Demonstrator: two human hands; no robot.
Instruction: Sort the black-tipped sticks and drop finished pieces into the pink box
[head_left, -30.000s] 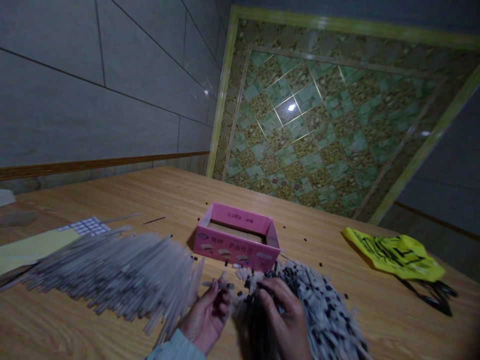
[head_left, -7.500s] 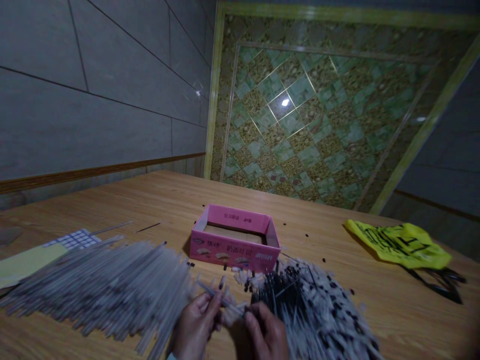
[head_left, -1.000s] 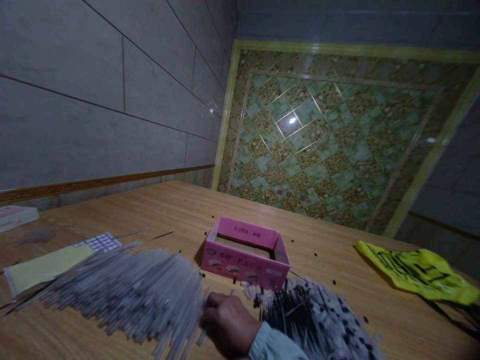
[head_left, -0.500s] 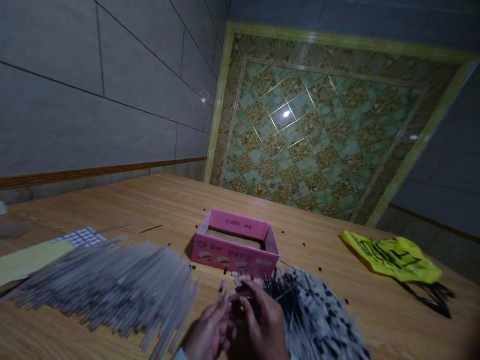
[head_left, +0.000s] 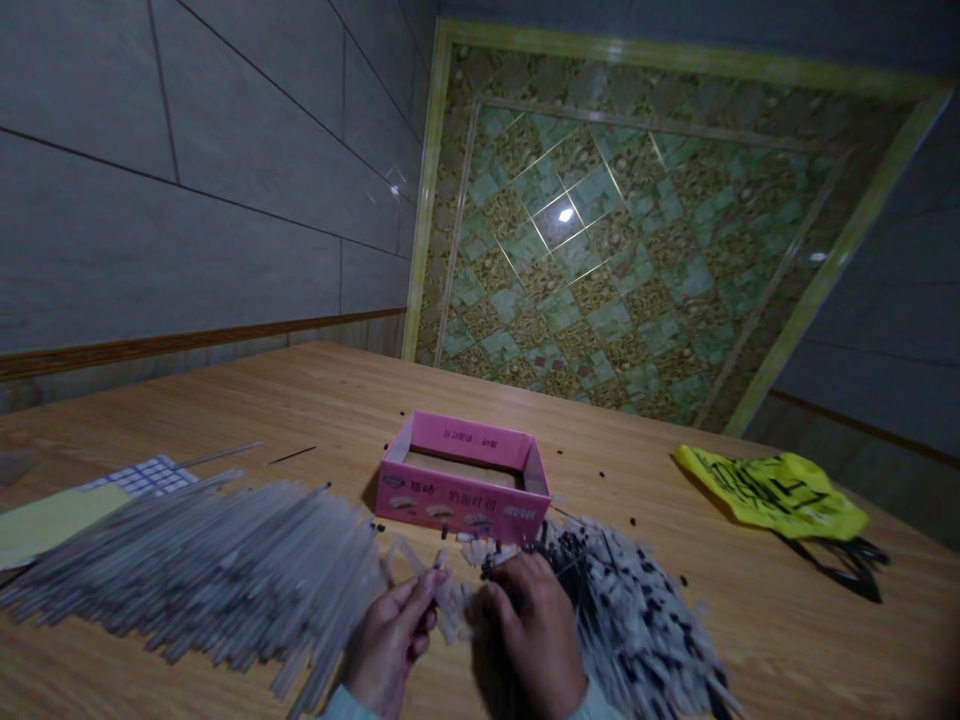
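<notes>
Pink card makes up the open box (head_left: 463, 508) that we see from the head camera; dark characters run across its front wall above small food pictures, but they are too blurred for us to read surely. Bold black lettering, likewise unreadable to us, covers the yellow bag (head_left: 772, 490) at the far right of the table (head_left: 300, 390).

A second ago we saw one hand reaching at the clear tubes (head_left: 202, 560); now both hands are before the box, farther apart than half a second ago. Our left hand (head_left: 394, 640) is pinched, thumb against finger, on a pale piece (head_left: 450, 608), just beside the tubes. Our right hand (head_left: 544, 630) is half curled next to the black-and-white heap (head_left: 645, 600); we cannot tell whether it grips anything.
</notes>
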